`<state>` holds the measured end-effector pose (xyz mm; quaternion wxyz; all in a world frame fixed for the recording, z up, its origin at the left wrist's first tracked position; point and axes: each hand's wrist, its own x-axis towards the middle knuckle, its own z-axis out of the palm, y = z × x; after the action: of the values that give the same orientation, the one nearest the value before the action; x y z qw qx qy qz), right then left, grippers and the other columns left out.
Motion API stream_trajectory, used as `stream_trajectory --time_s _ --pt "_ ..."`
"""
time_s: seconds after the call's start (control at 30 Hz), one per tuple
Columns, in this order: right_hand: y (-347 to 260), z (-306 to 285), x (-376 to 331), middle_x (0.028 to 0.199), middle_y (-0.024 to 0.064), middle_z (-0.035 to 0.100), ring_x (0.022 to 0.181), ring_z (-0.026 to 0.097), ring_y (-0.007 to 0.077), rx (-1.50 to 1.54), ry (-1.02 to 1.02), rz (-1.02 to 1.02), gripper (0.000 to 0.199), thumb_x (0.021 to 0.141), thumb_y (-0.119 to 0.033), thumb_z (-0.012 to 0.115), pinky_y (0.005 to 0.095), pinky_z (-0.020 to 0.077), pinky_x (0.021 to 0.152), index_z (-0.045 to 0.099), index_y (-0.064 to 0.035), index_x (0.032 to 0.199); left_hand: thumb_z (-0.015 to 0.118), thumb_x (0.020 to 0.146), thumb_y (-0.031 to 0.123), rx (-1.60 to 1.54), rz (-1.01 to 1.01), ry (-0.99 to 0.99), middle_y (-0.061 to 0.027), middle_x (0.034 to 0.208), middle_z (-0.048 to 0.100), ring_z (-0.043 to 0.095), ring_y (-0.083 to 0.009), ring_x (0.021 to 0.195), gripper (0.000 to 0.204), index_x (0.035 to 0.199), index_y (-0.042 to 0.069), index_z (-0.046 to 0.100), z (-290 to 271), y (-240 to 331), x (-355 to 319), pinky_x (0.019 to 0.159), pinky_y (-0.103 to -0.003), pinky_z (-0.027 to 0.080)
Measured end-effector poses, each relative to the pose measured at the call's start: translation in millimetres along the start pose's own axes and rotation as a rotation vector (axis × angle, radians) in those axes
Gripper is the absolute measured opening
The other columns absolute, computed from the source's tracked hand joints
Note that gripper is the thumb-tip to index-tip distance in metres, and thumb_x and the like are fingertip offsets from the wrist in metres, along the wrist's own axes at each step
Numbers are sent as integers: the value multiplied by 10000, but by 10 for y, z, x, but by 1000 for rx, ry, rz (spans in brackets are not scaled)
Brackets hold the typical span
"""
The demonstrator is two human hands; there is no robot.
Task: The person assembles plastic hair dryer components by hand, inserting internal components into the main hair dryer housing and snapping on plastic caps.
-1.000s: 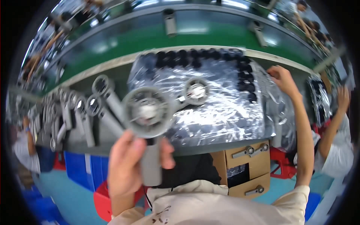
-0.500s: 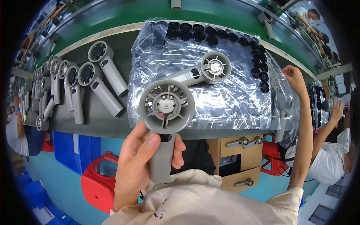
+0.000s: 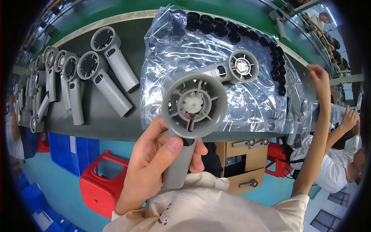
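Observation:
My left hand (image 3: 150, 162) is closed round the handle of a grey handheld fan (image 3: 174, 166), held upright above the table's near edge. The fan's round head faces me, showing a white motor hub, spokes and a red wire. A second grey handheld fan (image 3: 242, 66) lies behind it on a clear plastic bag (image 3: 255, 112). My right arm reaches out past the bag's right side. At its end my right hand (image 3: 320, 75) has its fingers bent together; anything between them is too small to make out.
Black round caps (image 3: 220, 29) line the bag's far and right edges. Several grey fans (image 3: 112, 92) lie at left on the dark table (image 3: 112, 129). Below stand a red stool (image 3: 101, 189), a blue bin (image 3: 73, 154) and a cardboard box (image 3: 253, 166). A co-worker's hand (image 3: 349, 120) is at right.
My view has shifted a little. The fan in my left hand appears larger and further right. My right hand has moved to the right, away from the bag's edge.

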<state>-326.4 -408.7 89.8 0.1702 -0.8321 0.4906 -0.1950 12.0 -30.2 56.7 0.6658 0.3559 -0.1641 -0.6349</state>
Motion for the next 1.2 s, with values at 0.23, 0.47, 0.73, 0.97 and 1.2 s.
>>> stream_trajectory --time_s 0.23,0.47,0.73,0.97,1.2 --pt "-2316 540 -947 832 83 512 675 492 102 398 -199 -350 120 856 -12 495 204 390 602 570 63 913 447 914 113 3 19 19 -186 962 576 580 -161 767 267 1128 -36 386 -47 -30 -9 699 -283 474" --pt "-3071 1038 -1270 785 136 505 595 474 140 152 -23 -850 313 524 98 572 220 361 469 619 30 825 444 919 82 75 119 25 -165 981 571 569 -139 779 255 1143 -24 385 8 -59 -94 688 -254 459" --pt "-3260 1369 -1409 717 102 526 576 483 162 177 29 -790 241 523 53 606 234 372 465 610 31 763 463 914 58 119 46 28 -124 1004 561 550 -109 777 259 1147 -22 387 -129 -64 -199 677 -227 436" --pt "-3390 1258 -1435 679 88 542 574 503 186 69 53 -723 145 569 2 635 247 401 483 596 33 705 467 914 62 150 76 16 -115 1005 557 541 -99 768 249 1133 -28 390 -68 -16 -184 665 -214 438" --pt "-3360 1334 -1371 681 92 546 567 511 193 155 35 -750 157 565 18 656 252 406 479 593 30 708 464 916 71 266 66 62 -138 984 563 537 -101 724 245 1123 -35 390 -118 10 -233 655 -223 445"
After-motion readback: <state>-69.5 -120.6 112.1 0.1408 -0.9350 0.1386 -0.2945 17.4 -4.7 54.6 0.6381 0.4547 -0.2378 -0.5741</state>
